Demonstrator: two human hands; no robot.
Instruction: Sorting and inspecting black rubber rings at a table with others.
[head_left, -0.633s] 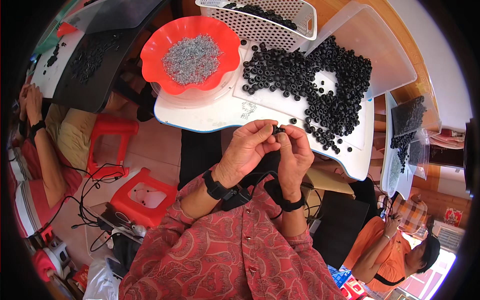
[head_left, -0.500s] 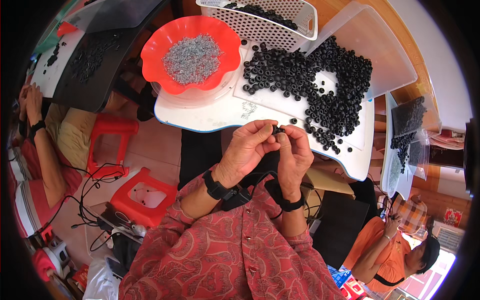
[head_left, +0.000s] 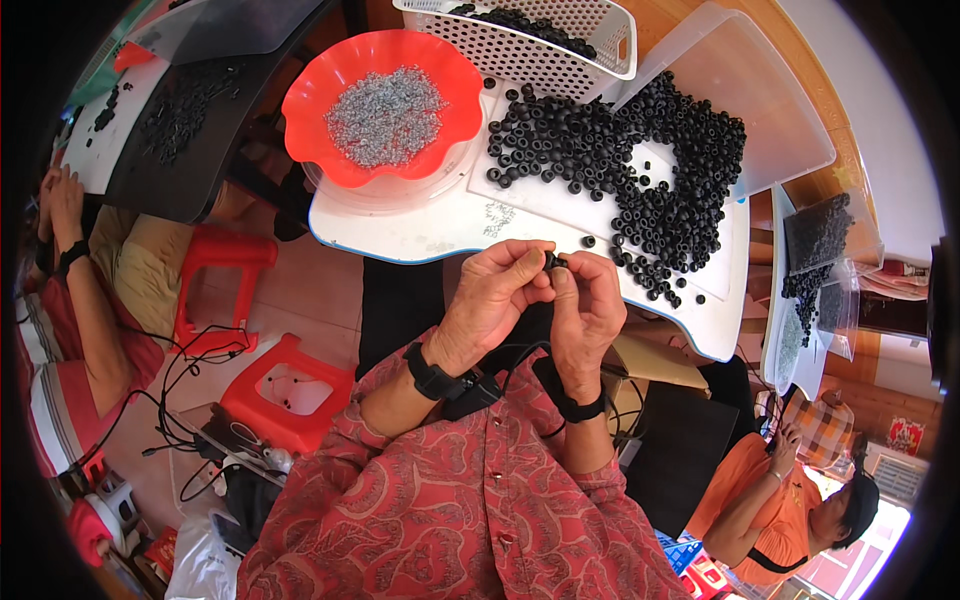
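Observation:
My left hand [head_left: 492,298] and my right hand [head_left: 586,305] meet at the near edge of the white table [head_left: 400,225]. Together their fingertips pinch one small black ring [head_left: 553,261], which is mostly hidden between them. A heap of several black rings [head_left: 640,170] lies spread on the table just beyond my hands. To the left of the heap a red scalloped bowl [head_left: 378,105] holds small silvery metal parts [head_left: 385,113]. A black band sits on each wrist.
A white perforated basket [head_left: 530,35] with black rings stands at the table's far edge, a clear lid [head_left: 740,100] to its right. Two red stools [head_left: 285,385] are on the floor at left. A person sits at far left, another in orange at lower right.

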